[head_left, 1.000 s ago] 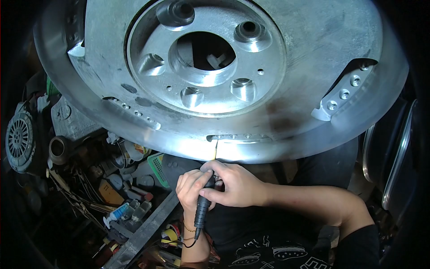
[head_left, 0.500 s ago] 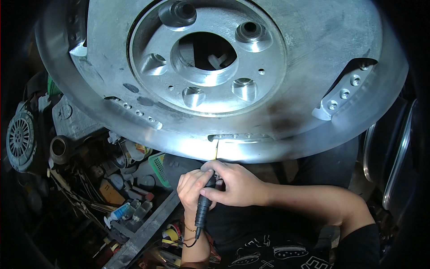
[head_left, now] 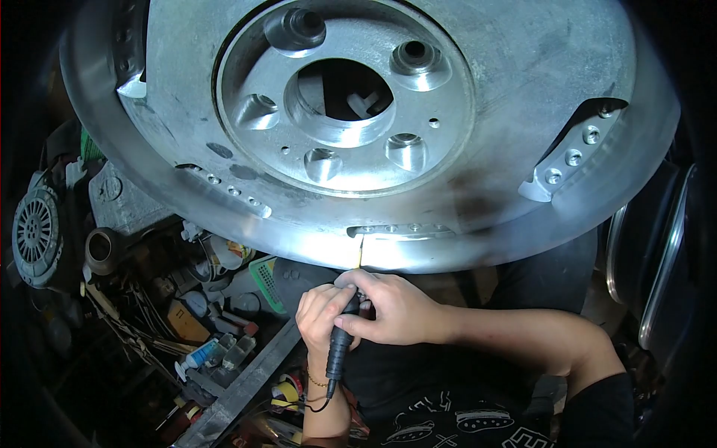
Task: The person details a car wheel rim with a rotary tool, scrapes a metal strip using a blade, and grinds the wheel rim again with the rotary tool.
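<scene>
Gripping a corded tool [head_left: 338, 352] at the near edge of the wheel [head_left: 515, 82], left hand [head_left: 320, 312] and right hand [head_left: 396, 308] curl closed

The bare left hand [head_left: 317, 313] and right hand [head_left: 396, 310] grip a black, ribbed, corded tool [head_left: 338, 355]; its thin yellow shaft [head_left: 361, 255] extends over the rim of a large, round, silvery metal wheel [head_left: 515, 97].

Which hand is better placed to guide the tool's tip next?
Probably the right hand: its fingers reach the front of the tool, nearest the wheel, while the left hand grips farther back.
</scene>
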Available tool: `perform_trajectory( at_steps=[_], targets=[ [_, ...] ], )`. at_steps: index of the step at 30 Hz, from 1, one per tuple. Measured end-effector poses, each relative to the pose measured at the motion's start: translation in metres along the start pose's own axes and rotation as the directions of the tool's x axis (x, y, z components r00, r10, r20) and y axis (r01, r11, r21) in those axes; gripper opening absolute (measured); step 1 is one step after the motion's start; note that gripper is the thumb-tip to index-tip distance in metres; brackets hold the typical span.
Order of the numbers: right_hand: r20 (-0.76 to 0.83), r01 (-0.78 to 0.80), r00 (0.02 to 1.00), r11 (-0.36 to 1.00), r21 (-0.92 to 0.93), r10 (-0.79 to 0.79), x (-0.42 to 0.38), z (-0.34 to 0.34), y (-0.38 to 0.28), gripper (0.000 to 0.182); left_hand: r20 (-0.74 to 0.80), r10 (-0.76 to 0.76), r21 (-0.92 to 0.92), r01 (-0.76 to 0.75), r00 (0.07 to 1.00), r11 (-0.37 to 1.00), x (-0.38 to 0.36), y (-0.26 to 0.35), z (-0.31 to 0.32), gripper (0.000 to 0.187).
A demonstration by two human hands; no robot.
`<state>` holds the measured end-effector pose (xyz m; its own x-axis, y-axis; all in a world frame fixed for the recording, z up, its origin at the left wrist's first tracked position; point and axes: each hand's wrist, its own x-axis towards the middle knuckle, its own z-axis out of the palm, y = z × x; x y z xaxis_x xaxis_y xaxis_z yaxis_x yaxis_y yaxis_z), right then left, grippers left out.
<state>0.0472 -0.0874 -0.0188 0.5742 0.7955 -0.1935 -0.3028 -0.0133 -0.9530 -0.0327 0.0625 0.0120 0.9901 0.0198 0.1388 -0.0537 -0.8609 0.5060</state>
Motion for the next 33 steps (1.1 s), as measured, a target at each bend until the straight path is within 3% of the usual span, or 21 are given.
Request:
perform_trajectory(
  at_steps=[7, 13, 19, 33],
  targets=[
    [-0.004, 0.009, 1.0, 1.0, -0.013, -0.009, 0.0021, 0.0021, -0.0003, 0.051, -0.05, -0.022, -0.02, 0.021, 0.999, 1.0, -0.0007, 0.0004, 0.0016, 0.026],
    [-0.022, 0.016, 1.0, 0.999, -0.028, -0.016, -0.0001, 0.0006, 0.0014, 0.051, 0.023, -0.003, 0.023, 0.002, 1.0, 1.0, -0.0031, -0.0007, 0.0005, 0.034],
    [0.019, 0.004, 1.0, 1.0, -0.018, -0.003, 0.0027, 0.0015, -0.0017, 0.05, -0.063, -0.017, -0.019, 0.016, 0.998, 1.0, -0.0041, -0.0002, 0.0021, 0.025],
    [0.0, 0.032, 0.999, 0.999, -0.024, -0.032, 0.0026, -0.0003, -0.0006, 0.049, -0.007, -0.01, 0.001, 0.01, 1.0, 1.0, -0.0036, -0.0001, -0.001, 0.03]
  ],
)
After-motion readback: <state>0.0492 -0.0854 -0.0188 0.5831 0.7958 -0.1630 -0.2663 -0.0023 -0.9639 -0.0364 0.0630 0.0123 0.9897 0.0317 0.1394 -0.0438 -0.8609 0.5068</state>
